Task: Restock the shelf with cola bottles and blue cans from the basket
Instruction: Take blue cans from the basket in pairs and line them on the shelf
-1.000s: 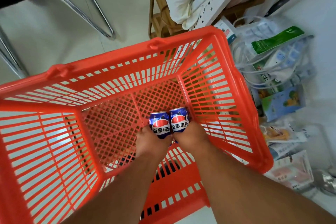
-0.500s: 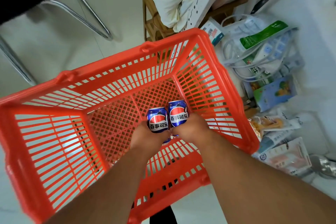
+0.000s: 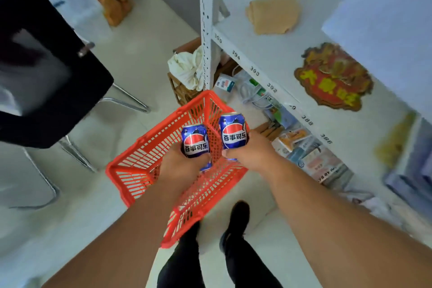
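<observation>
Hands above red basket (image 3: 145, 168) | my left hand (image 3: 181, 167) grips one blue Pepsi can (image 3: 195, 141) | my right hand (image 3: 251, 151) grips second Pepsi can (image 3: 233, 134) | white shelf (image 3: 275, 58) to the right, holding no cans.

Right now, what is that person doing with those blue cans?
The person is restocking a shelf. The left hand holds one blue can and the right hand holds another can, both raised above the red basket on the floor. The white shelf stands on the right.
</observation>
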`<state>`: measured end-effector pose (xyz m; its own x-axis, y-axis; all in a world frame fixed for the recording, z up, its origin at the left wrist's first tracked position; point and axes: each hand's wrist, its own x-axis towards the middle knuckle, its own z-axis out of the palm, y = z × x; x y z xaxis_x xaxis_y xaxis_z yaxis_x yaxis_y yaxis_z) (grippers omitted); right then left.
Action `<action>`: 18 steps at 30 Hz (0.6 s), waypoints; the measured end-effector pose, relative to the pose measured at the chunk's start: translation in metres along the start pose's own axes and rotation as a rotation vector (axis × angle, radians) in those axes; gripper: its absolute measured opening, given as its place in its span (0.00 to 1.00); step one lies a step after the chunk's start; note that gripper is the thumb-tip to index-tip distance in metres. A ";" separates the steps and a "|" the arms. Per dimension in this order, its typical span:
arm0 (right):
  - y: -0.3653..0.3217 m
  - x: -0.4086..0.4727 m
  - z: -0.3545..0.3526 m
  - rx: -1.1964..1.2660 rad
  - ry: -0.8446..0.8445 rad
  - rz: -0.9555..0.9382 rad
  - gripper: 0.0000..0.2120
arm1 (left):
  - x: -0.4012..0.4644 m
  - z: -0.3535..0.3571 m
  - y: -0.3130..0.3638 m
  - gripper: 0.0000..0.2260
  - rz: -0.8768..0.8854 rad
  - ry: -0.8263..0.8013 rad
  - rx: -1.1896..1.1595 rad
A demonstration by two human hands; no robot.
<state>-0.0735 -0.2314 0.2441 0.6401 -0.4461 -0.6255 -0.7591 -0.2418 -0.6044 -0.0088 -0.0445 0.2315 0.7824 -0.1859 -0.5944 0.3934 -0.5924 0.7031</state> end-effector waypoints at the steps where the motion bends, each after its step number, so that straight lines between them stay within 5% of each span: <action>1: -0.005 -0.021 -0.010 0.029 0.023 -0.006 0.20 | -0.013 -0.007 0.010 0.15 0.032 -0.023 0.030; 7: -0.009 -0.136 -0.032 0.229 0.202 -0.002 0.34 | -0.080 -0.036 0.055 0.13 0.269 -0.200 0.130; 10: -0.005 -0.189 -0.029 0.325 0.295 -0.021 0.18 | -0.106 -0.044 0.065 0.17 0.381 -0.285 0.163; 18: 0.027 -0.305 -0.018 0.541 0.582 0.012 0.17 | -0.185 -0.036 0.088 0.20 0.600 -0.538 0.272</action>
<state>-0.2909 -0.1171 0.4273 0.3544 -0.8607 -0.3655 -0.5072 0.1515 -0.8484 -0.1016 -0.0339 0.4179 0.4580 -0.8355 -0.3036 -0.1985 -0.4290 0.8812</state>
